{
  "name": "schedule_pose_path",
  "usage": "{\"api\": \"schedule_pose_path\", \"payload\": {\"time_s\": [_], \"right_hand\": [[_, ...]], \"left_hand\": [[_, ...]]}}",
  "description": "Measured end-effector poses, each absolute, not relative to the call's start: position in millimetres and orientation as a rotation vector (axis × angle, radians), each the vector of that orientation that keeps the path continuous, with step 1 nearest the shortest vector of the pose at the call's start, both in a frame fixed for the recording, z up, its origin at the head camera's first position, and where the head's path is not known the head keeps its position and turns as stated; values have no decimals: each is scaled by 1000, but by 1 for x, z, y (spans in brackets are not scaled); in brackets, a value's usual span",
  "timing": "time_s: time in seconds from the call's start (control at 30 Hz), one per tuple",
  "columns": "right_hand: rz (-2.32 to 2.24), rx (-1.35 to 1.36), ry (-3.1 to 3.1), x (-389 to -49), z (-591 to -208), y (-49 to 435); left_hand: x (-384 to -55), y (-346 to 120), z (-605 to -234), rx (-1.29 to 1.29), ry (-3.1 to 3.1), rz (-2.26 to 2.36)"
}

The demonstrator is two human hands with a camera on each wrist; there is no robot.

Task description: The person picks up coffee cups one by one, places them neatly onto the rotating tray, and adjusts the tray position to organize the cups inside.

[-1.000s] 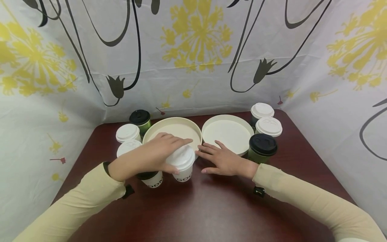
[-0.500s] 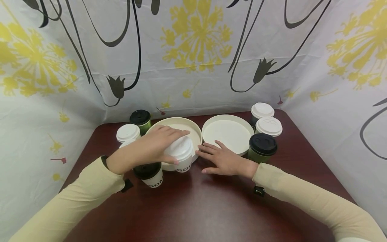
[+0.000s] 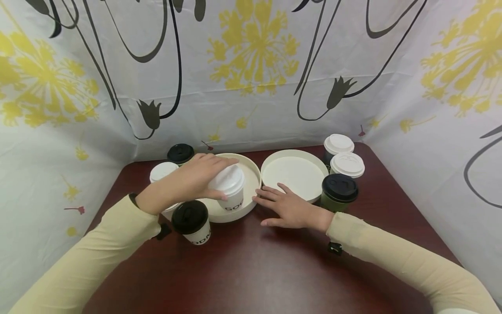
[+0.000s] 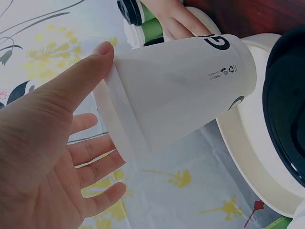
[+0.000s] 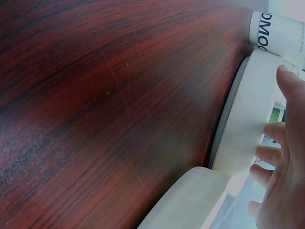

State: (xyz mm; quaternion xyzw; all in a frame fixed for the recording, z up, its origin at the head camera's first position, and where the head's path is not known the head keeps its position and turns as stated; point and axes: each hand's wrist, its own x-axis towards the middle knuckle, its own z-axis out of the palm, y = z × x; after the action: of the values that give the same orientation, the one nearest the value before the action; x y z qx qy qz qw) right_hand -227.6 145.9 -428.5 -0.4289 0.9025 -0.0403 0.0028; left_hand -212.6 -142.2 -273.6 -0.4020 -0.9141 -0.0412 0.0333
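My left hand (image 3: 192, 181) holds a white paper cup (image 3: 232, 198) by its white lid, thumb on the near side. The cup is upright over the left round cream tray (image 3: 252, 196); whether its base touches the tray floor I cannot tell. In the left wrist view, the cup (image 4: 186, 86) shows black print, and the thumb and fingers sit at the lid's rim. With fingers spread, my right hand (image 3: 292, 209) is at the front of the two trays, near the right round tray (image 3: 294, 172). In the right wrist view no object is in the right hand (image 5: 286, 162).
A black-lidded white cup (image 3: 192, 218) stands in front of the left tray. Behind the left arm are a white-lidded cup (image 3: 162, 170) and a black-lidded cup (image 3: 180, 152). Right of the right tray stand two white-lidded cups (image 3: 347, 163) and a black-lidded green cup (image 3: 339, 189). Patterned cloth (image 3: 251, 117) encloses the table.
My left hand has carried the white-lidded cup away from me and slightly left, from in front of the left tray to over it. The right hand has stayed in place.
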Motion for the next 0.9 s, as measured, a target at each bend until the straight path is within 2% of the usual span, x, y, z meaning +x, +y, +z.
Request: {"api": "schedule_pose_path", "payload": {"time_s": [0.9], "right_hand": [[-151,-1353,2827,-227,-430,146]], "left_hand": [[-229,-152,-283,-1224,-2840,-156]]}}
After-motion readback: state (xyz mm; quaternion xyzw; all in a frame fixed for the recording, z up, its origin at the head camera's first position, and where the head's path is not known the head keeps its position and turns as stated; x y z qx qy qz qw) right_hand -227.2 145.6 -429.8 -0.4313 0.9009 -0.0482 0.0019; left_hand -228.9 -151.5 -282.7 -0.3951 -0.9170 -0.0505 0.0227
